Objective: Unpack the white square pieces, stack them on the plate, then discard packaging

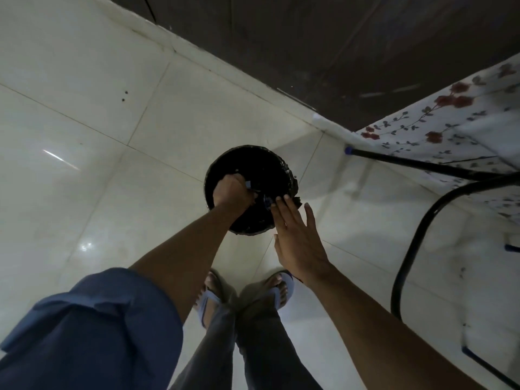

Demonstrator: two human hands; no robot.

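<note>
1. The left hand (231,190) is curled into a fist over the mouth of a round black bin (213,173) lined with a dark bag, and it grips the packaging (250,186), of which only a small bluish corner shows past the knuckles.
2. The packaging sits inside the fist and just to its right, above the bin's dark inside. It is crumpled and mostly hidden, so its long axis cannot be told; the visible corner points to the right of the grip, toward the other hand.
3. More bluish and dark scraps (266,201) lie just right of the fist, between the two hands. Whether they are held or already loose in the bin is unclear.
4. The right hand (295,235) is flat and spread, fingers straight, holding nothing. Its fingertips reach over the near right rim of the bin, just beside the scraps.
5. Below the grip, two feet in sandals (213,296) stand on the pale tiled floor (98,164).
6. Well to the right of the grip is a table with a flowered cloth (461,128) and black metal legs (416,164).
</note>
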